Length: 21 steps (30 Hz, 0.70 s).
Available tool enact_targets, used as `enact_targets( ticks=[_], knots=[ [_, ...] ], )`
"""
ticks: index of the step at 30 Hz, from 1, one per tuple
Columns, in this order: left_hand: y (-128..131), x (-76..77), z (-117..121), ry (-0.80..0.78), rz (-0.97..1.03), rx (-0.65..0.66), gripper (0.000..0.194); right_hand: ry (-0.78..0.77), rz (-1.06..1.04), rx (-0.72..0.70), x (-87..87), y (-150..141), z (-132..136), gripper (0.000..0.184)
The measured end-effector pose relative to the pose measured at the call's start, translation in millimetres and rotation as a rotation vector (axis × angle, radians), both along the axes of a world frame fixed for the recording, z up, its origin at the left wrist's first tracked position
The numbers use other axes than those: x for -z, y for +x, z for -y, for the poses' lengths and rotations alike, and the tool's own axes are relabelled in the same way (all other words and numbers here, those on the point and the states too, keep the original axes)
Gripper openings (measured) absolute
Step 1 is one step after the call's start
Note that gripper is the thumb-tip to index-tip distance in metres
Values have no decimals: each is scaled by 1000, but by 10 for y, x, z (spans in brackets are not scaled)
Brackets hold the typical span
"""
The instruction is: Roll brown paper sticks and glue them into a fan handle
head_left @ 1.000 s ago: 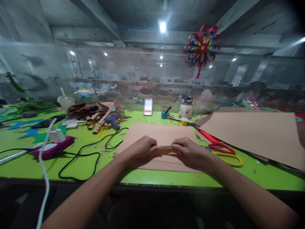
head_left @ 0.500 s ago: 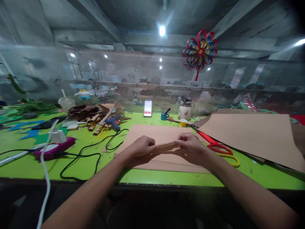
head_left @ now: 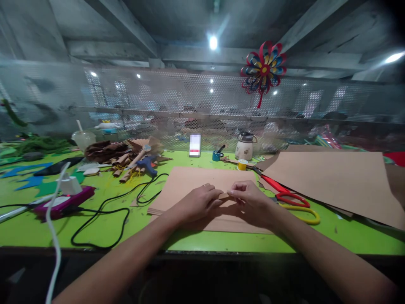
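Between my two hands is a narrow strip of brown paper [head_left: 224, 196], mostly covered by my fingers. My left hand [head_left: 202, 202] is closed on its left part, with a ring on one finger. My right hand [head_left: 247, 195] pinches the strip's right end between thumb and fingers. Both hands are just above a stack of brown kraft paper sheets [head_left: 186, 179] on the green table [head_left: 221, 242]. To the right of my right hand lie scissors with red handles [head_left: 289, 198], and a yellow-handled pair [head_left: 311, 216] beside them.
Large brown sheets [head_left: 332, 181] lie at the right. A glue gun [head_left: 148, 164], rolled paper pieces [head_left: 122, 166], black cable [head_left: 126, 211] and purple power strip [head_left: 65, 203] are at the left. Behind stand a phone [head_left: 195, 145], a blue cup [head_left: 216, 156], a yellow spool [head_left: 242, 164] and a jug [head_left: 246, 146].
My left hand has slid right along the strip, closer to my right hand, so less of the strip shows. My right hand has shifted slightly left and still pinches its end.
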State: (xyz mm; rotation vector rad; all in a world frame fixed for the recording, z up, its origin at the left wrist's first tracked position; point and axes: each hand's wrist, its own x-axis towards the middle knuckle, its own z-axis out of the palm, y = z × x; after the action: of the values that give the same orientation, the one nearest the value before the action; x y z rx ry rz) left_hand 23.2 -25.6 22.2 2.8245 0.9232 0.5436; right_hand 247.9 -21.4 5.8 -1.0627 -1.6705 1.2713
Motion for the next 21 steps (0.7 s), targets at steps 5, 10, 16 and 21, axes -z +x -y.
enact_targets(
  ticks=[5,10,16,21],
  knots=[
    [12,19,-19,-15,-19,-34,34,-90,-129,18,-26,-48,31,29],
    [-33,-55,50,-217,-57,-114,36,-207,-295,15,-70,-104,158,24],
    [-77,-115,27,-442,98,21,36,-113,-469,-173,-157,-4,163,33],
    [-47,-104,62,-518,196,162,35,-17,-299,-275,-87,19,101,44]
  ],
)
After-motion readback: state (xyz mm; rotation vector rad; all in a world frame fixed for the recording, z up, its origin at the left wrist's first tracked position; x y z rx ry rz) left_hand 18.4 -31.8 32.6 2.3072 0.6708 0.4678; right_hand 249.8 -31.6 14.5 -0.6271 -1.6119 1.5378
